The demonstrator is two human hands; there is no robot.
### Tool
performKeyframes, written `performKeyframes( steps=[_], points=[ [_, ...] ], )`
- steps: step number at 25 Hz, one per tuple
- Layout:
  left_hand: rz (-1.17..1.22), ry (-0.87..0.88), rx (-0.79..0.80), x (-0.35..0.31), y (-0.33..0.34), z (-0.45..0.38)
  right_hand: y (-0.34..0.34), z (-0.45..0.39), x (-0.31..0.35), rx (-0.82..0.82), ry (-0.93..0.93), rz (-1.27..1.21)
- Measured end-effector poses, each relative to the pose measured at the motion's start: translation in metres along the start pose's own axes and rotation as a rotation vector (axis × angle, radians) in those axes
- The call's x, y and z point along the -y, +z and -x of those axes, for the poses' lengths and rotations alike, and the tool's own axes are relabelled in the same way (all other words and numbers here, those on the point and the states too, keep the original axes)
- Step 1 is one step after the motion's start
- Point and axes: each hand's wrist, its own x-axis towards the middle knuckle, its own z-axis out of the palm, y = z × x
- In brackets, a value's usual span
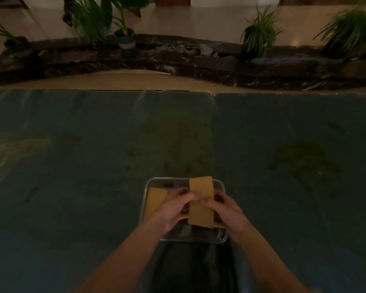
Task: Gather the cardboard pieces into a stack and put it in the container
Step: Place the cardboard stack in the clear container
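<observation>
Cardboard stack (200,200) pinched between left hand (173,210) and right hand (226,212), above metal container (221,185).

Dark green table cover (93,166); beyond, dark marble ledge (178,62) bearing blue potted plant (126,40) and leafy plants (258,37).

Both hands, left (173,210) and right (226,212), pinch cardboard stack (200,201) over metal container (143,208); another piece (155,199) inside.
</observation>
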Motion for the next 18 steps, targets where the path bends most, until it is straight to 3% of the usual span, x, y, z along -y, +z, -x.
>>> performKeyframes(
  steps=[2,5,6,7,11,18],
  points=[
    [-0.014,0.005,-0.052,0.005,0.000,-0.005,-0.001,-0.005,-0.005,-0.175,-0.094,0.084],
    [-0.059,-0.052,-0.141,0.014,-0.001,-0.012,-0.013,-0.011,-0.012,-0.622,-0.266,0.307],
    [-0.071,-0.076,-0.168,0.017,-0.001,-0.014,-0.018,-0.013,-0.016,-0.653,-0.266,0.390],
    [-0.084,-0.098,-0.195,0.021,-0.001,-0.016,-0.023,-0.015,-0.020,-0.624,-0.238,0.417],
    [-0.092,-0.140,-0.260,0.025,0.004,-0.024,-0.037,-0.026,-0.029,-0.460,-0.069,0.077],
    [-0.272,-0.185,-0.243,0.034,0.021,-0.042,-0.041,-0.028,-0.027,-0.384,-0.036,-0.033]
  ],
)
